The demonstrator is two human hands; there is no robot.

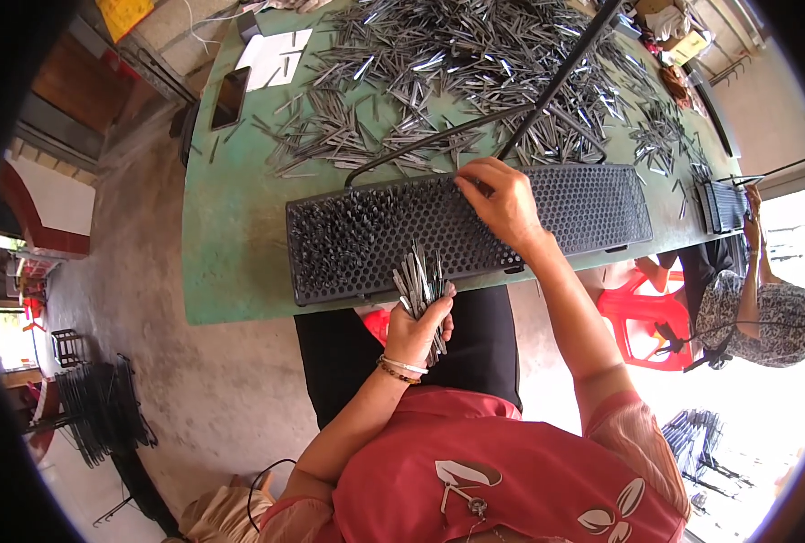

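Note:
My left hand (pixel 411 333) is closed round a bundle of thin grey metal strips (pixel 415 279), just below the near edge of a long black rack full of round holes (pixel 583 208). Over the middle of this rack is my right hand (pixel 511 206), thumb and fingertips pinched together near its far edge. Whatever those fingers hold is too small to make out. Many dark strips (pixel 334 237) stand upright in the holes at the rack's left end. Toward the right the holes show bare.
A large heap of loose strips (pixel 475 54) covers the far side of the green table (pixel 226 244). Black rods (pixel 561 77) rise behind the rack. A phone (pixel 230 97) and white paper (pixel 271 63) lie far left. Right, a co-worker (pixel 751 312) reaches toward another rack (pixel 721 208), near a red stool (pixel 647 321).

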